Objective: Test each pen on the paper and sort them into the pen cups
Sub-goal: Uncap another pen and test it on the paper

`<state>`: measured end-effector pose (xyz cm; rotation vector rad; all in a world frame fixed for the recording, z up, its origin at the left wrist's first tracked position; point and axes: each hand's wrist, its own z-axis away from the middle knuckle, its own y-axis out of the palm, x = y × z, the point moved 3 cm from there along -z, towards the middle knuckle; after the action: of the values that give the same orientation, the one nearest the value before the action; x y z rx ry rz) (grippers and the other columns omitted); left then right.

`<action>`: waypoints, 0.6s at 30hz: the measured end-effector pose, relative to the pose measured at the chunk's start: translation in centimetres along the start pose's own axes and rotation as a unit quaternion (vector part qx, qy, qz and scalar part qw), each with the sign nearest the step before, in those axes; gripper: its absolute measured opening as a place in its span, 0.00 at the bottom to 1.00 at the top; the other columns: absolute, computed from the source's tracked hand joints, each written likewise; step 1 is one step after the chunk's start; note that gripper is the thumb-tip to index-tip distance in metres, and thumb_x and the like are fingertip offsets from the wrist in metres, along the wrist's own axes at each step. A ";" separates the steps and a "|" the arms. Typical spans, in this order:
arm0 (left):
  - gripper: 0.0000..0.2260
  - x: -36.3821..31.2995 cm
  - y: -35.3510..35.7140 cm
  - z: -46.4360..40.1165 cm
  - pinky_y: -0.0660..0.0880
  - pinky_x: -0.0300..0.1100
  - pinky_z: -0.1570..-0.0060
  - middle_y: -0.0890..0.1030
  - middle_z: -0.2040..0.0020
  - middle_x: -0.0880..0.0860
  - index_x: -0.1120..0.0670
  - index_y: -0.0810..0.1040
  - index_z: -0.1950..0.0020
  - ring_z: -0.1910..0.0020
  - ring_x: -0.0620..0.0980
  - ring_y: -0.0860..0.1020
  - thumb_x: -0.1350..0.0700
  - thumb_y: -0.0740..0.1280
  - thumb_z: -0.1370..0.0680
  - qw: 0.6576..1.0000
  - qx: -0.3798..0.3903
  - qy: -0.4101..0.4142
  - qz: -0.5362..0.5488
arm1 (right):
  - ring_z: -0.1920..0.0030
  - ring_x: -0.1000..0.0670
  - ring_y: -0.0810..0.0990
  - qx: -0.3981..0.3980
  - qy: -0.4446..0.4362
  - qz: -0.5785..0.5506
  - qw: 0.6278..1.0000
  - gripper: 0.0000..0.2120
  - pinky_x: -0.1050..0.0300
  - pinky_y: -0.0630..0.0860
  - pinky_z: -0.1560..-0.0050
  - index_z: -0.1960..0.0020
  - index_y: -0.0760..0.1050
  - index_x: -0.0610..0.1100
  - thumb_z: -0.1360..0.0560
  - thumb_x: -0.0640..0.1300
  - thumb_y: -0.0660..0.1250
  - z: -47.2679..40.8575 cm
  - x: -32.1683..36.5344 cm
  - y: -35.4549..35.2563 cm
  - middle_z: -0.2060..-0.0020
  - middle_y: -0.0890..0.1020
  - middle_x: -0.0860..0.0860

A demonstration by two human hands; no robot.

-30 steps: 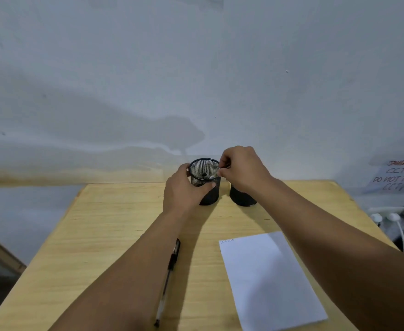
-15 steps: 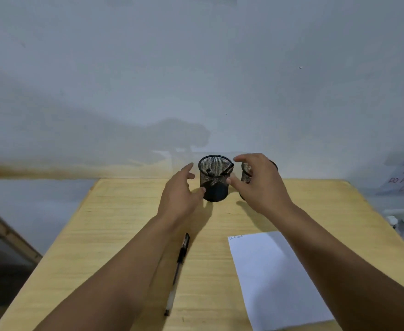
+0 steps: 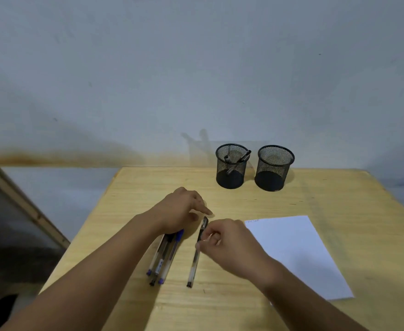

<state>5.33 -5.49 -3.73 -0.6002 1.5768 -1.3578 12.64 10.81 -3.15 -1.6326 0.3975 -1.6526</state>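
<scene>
— So, what could go wrong?

— My right hand (image 3: 229, 244) is closing thumb and forefinger around the black pen (image 3: 197, 252) lying alone on the table (image 3: 315, 201); a shallow pinch could let it roll. My left hand (image 3: 182, 211), fingers loose, rests on the bundled pens (image 3: 165, 256) and might scatter them.

— And the pen itself?

— Just beside my fingertips, left of the paper (image 3: 296, 254), well short of the cups (image 3: 232, 168).
</scene>
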 end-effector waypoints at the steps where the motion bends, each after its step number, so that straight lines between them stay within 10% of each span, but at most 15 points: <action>1: 0.17 -0.1 0.0 0.0 0.70 0.48 0.43 0.76 0.41 0.41 0.37 0.80 0.41 0.44 0.49 0.67 0.58 0.66 0.22 1.000 0.007 0.010 -0.012 | 0.59 0.55 0.81 0.001 0.001 0.015 1.000 0.10 0.54 0.80 0.55 0.55 0.81 0.54 0.30 0.58 0.71 0.1 0.3 0.7 0.62 0.83 0.56; 8: 0.11 -0.4 0.0 0.3 0.67 0.40 0.49 0.78 0.45 0.40 0.39 0.83 0.45 0.46 0.46 0.66 0.55 0.68 0.22 1.000 0.008 0.025 -0.012 | 0.51 0.53 0.80 -0.015 -0.052 0.110 0.993 0.16 0.56 0.78 0.52 0.44 0.80 0.53 0.27 0.60 0.67 0.7 1.3 3.5 0.52 0.82 0.56; 18: 0.08 -1.1 -1.2 1.8 0.70 0.41 0.49 0.81 0.47 0.40 0.41 0.82 0.44 0.50 0.44 0.68 0.49 0.69 0.22 0.997 -0.056 0.060 -0.004 | 0.64 0.52 0.79 -0.038 -0.019 0.070 0.997 0.05 0.53 0.79 0.62 0.60 0.74 0.51 0.29 0.42 0.62 2.1 -2.1 -1.1 0.64 0.80 0.55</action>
<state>7.17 -5.72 -2.14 -0.6012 1.7580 -1.3388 14.06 13.59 -3.60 -1.6506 0.5493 -1.5153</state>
